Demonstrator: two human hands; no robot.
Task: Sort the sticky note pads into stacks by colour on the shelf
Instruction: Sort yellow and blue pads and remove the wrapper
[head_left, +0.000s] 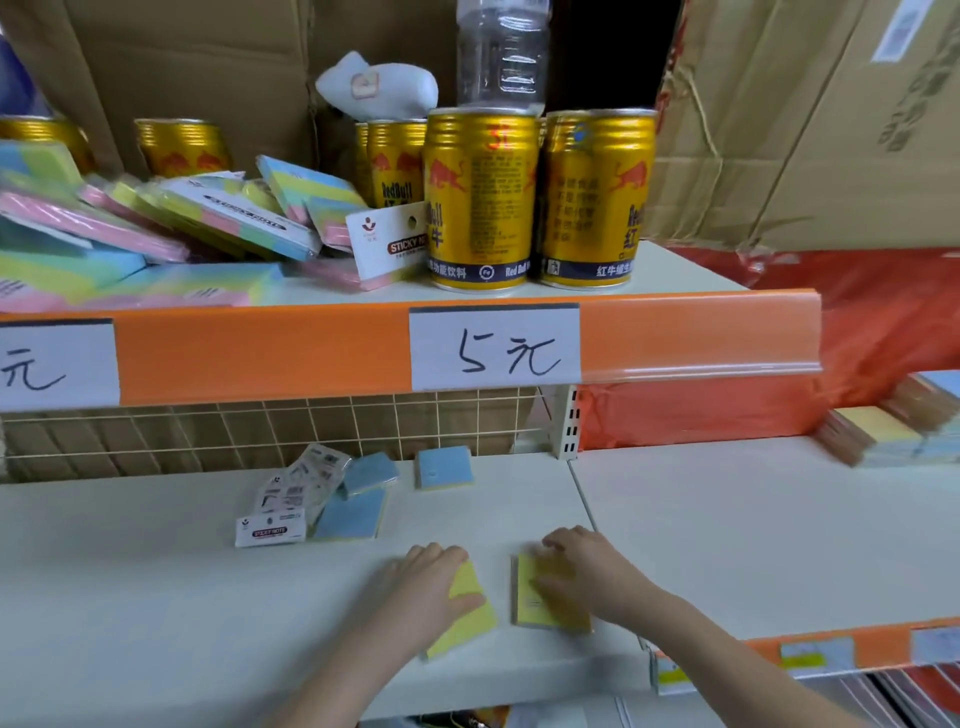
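Observation:
On the white lower shelf (156, 597), my left hand (421, 587) grips a yellow sticky note pad (467, 618), thumb on top, the pad tilted toward the shelf's front edge. My right hand (587, 571) rests on a second yellow pad (540, 597) that lies flat just to the right, fingers curled over its far edge. Behind them lie three blue pads: one flat (349, 517), one leaning on it (370, 473), and one alone (444, 466). White labelled sticky note packs (283, 512) sit to their left.
The upper shelf holds a heap of multicolour pads (156, 228), gold drink cans (480, 200) and a clear bottle (501, 52). Orange price strips (260, 353) run along the shelf edges. Stacked pads (883, 436) sit at the right. Cardboard boxes (805, 114) stand behind.

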